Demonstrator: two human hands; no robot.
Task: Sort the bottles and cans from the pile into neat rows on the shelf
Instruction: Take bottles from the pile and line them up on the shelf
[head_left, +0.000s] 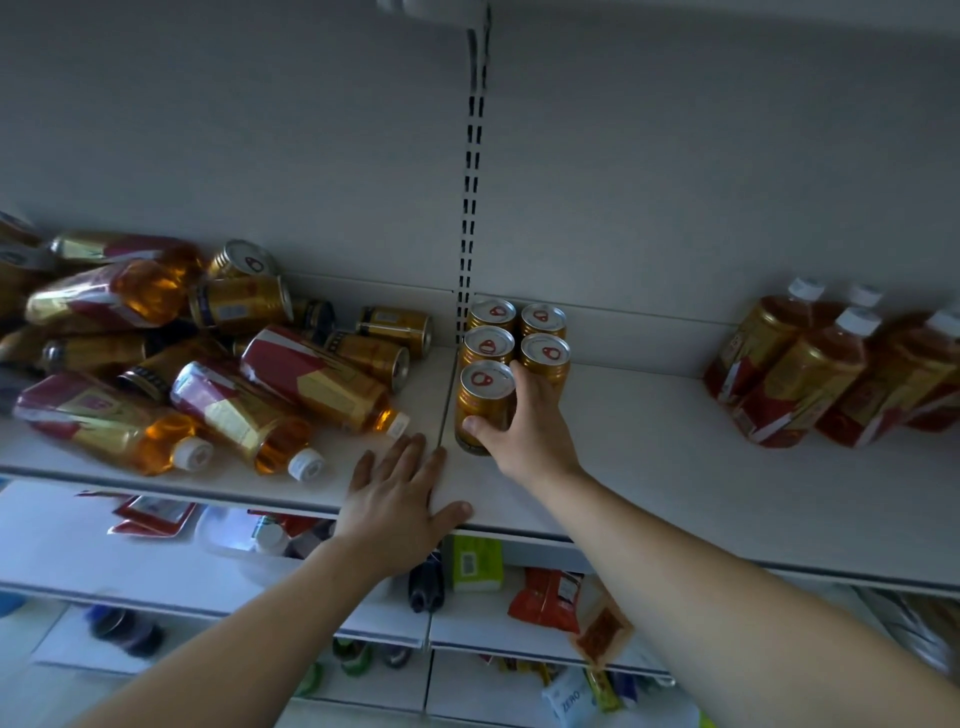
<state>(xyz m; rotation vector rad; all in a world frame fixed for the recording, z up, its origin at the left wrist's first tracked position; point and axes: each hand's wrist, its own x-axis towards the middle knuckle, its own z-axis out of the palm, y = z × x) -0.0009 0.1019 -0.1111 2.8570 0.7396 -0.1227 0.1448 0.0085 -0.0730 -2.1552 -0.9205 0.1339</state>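
Your right hand (524, 431) is wrapped around an upright gold metal can with a white lid and red ring-pull (480, 400), thumb on its near side and fingers round its right side. The can stands on the pale grey shelf (675, 467). Just behind that hand, four matching gold cans (519, 332) stand upright in two pairs, the nearer pair just beside the gripped can. Your left hand (400, 499) lies flat and relaxed, fingers spread, palm down on the shelf's front edge, just left of the right hand and holding nothing. Beyond its fingertips and out to its left sprawls the pile of amber plastic bottles with red-and-gold labels and gold cans (208, 364), all lying on their sides. Well to the right of your right hand, upright amber bottles with white caps (831, 364) stand grouped.
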